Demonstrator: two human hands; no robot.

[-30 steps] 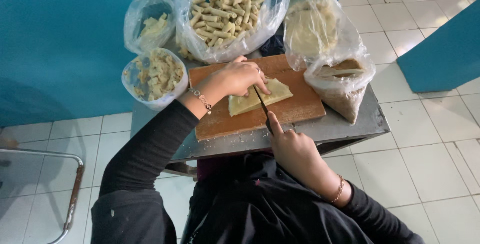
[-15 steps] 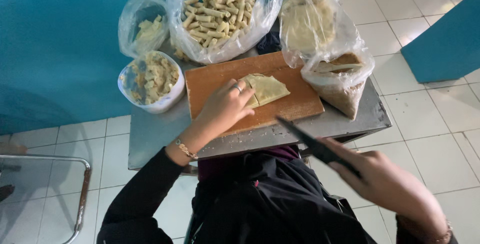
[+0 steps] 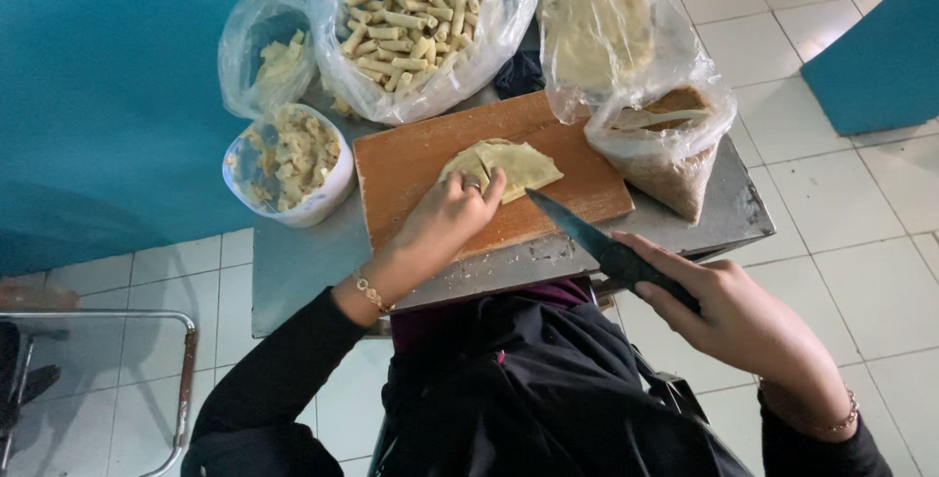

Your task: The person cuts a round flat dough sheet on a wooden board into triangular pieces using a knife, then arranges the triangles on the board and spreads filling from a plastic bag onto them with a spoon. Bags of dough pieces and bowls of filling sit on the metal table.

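A pale yellow folded dough sheet point(image 3: 518, 162) lies on a wooden cutting board point(image 3: 411, 159) on a small metal table point(image 3: 303, 267). My left hand point(image 3: 445, 218) rests on the left part of the dough, fingers pressing it down. My right hand point(image 3: 743, 316) grips a dark-bladed knife point(image 3: 587, 232) by the handle. The blade points up and left, its tip close to the dough's lower right edge.
Behind the board a large clear bag point(image 3: 421, 22) holds several rolled pastries. A smaller bag point(image 3: 264, 56) and a white bowl of scraps point(image 3: 289, 159) stand at the left. Bags with dough sheets point(image 3: 597, 32) and brown filling point(image 3: 665, 149) stand at the right. A metal frame point(image 3: 176, 379) stands lower left.
The knife left the dough, swung out to the right, and now comes back toward the board. My left hand has stayed on the dough.
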